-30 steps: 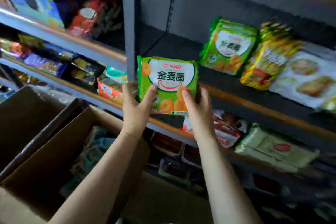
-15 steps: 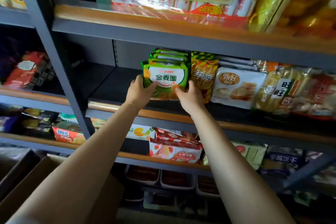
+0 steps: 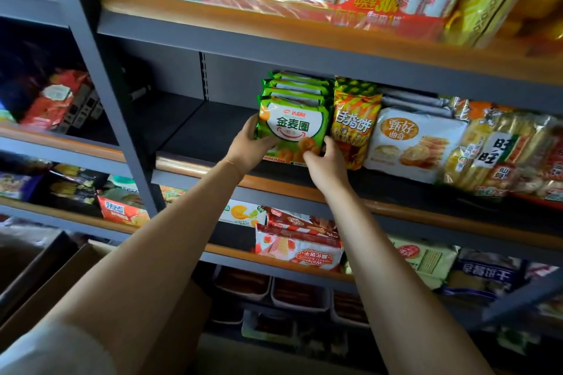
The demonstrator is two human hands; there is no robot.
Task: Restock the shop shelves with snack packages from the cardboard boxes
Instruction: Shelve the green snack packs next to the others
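Head view: the green plastic snack packet with a white oval label (image 3: 294, 131) stands upright at centre frame, face toward me, long axis running left to right, at the front of a row of like green packets (image 3: 297, 85) on the grey metal shelf (image 3: 195, 134). My left hand (image 3: 248, 146) grips its lower left edge, and my right hand (image 3: 326, 158) pinches its lower right corner. Both are equally near. A yellow biscuit-stick packet (image 3: 355, 122) touches it on the right. I judge that it only needs release.

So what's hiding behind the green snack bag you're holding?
Behind the green bag stand more green bags of the same kind in a row. Only their top edges show; the front bag covers the rest.
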